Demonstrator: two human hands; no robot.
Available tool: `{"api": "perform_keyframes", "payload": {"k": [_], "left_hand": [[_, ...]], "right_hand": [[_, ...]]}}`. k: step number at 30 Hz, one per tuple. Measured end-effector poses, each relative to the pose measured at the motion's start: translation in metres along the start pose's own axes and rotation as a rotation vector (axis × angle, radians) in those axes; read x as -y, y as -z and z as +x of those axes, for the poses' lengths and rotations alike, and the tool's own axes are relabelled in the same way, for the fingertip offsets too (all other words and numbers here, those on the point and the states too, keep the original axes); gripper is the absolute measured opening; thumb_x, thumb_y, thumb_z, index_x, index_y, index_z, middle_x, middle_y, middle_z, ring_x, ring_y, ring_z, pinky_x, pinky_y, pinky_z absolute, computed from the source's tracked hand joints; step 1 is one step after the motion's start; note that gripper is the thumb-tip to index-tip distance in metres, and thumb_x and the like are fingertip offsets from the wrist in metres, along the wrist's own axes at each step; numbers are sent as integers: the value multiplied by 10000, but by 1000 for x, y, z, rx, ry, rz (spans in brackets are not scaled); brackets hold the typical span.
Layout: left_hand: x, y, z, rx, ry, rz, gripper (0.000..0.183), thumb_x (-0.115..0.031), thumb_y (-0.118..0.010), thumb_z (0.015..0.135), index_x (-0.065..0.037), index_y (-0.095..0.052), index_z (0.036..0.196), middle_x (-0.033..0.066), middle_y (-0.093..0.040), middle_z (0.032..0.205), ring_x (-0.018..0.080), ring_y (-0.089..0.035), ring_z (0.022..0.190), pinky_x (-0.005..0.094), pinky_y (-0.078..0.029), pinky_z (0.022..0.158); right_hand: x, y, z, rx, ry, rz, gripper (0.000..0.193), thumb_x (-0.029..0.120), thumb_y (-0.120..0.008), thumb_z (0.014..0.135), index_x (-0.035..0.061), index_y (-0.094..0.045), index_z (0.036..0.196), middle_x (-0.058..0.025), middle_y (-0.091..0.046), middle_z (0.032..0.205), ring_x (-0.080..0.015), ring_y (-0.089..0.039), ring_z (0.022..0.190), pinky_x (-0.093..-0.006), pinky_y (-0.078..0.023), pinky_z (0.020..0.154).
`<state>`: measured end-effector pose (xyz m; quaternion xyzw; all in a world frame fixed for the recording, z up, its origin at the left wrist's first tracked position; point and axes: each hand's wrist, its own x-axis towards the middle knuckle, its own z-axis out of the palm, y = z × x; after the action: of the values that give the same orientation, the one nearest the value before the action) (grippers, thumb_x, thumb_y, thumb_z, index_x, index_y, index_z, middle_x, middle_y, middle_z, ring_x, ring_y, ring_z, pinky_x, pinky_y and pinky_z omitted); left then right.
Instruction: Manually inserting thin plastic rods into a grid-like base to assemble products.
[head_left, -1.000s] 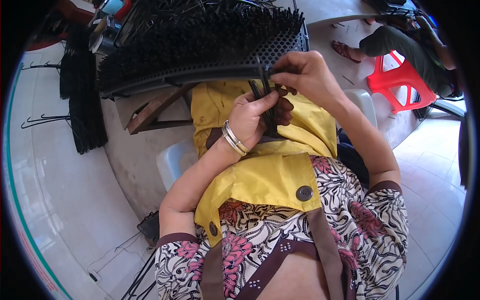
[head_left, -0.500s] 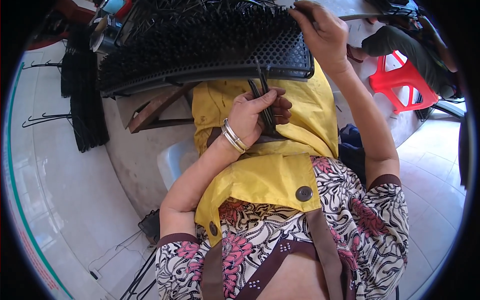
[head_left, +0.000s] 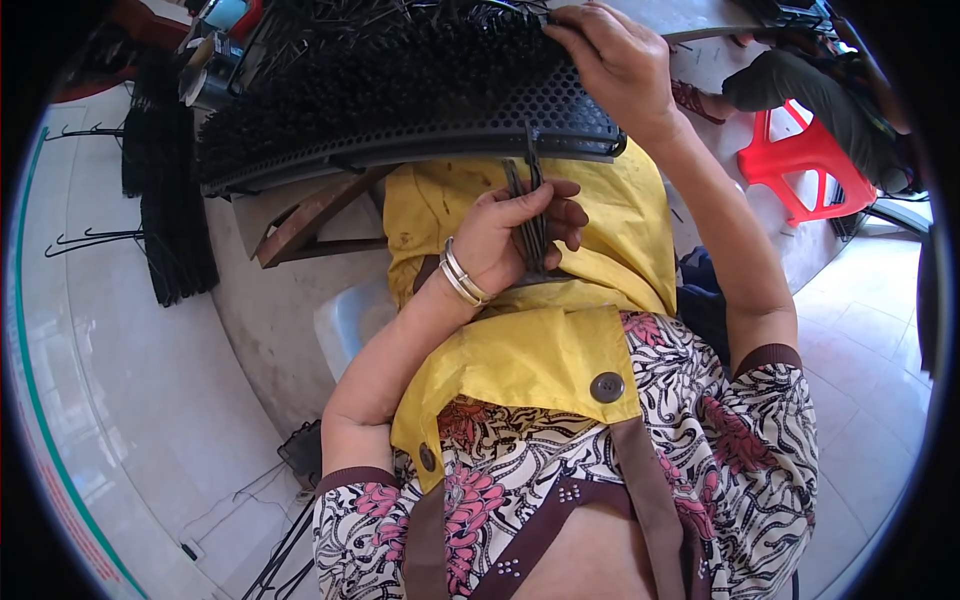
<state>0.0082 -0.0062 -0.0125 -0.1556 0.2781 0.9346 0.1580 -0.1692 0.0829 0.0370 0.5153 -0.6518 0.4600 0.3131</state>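
Observation:
A long black perforated board (head_left: 570,110) lies across in front of me, most of its holes filled with upright black spikes (head_left: 380,85). My left hand (head_left: 515,220) is closed around a small bundle of thin black strips (head_left: 530,225), held over my lap just below the board's near edge. At the board's far right part, my right hand (head_left: 620,70) has thumb and fingers pinched together against the last spikes. What it grips, if anything, is too small to make out. Bare holes show at the board's right end.
A brown bar frame (head_left: 320,215) is under the board. Black strands (head_left: 170,190) hang from hooks on the left. To the right are a red plastic stool (head_left: 805,165) and another person's dark-clad leg (head_left: 800,95). A yellow apron (head_left: 610,220) covers my lap.
My right hand has moved left along the far part of the board. The left hand has hardly moved and still holds the bundle, whose strips have shifted slightly.

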Motion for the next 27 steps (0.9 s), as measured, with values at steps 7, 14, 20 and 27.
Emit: {"api": "perform_keyframes", "payload": {"k": [7, 14, 20, 27], "left_hand": [[1, 3, 2, 115, 13, -49, 274, -204, -452, 902, 15, -518, 1053, 144, -611, 878, 231, -588, 723, 250, -414, 457], [0, -2, -2, 135, 46, -48, 278, -189, -454, 899, 27, -519, 1061, 149, -615, 871, 229, -588, 685, 242, -391, 432], [2, -9, -4, 84, 55, 126, 276, -185, -476, 890, 23, -518, 1067, 141, -603, 836, 199, -553, 606, 218, -347, 395], [10, -2, -2, -153, 28, 213, 280, -116, -522, 846, 9, -479, 1092, 133, -599, 842, 208, -593, 698, 253, -453, 499]], "right_hand": [[-12, -11, -25, 328, -42, -215, 124, 46, -612, 749, 10, -601, 866, -150, -579, 745, -315, -575, 671, -349, -478, 589], [14, 8, -28, 363, -448, 52, 106, 87, -607, 791, 4, -614, 857, -58, -596, 674, -167, -562, 548, -267, -440, 486], [36, 24, -39, 437, -1013, 679, 77, 63, -613, 789, -12, -622, 805, -9, -583, 628, -43, -500, 504, -192, -397, 447], [-11, 31, -21, -78, -778, 255, 69, 34, -613, 780, -21, -624, 820, -27, -610, 666, -79, -545, 553, -188, -420, 509]]}}
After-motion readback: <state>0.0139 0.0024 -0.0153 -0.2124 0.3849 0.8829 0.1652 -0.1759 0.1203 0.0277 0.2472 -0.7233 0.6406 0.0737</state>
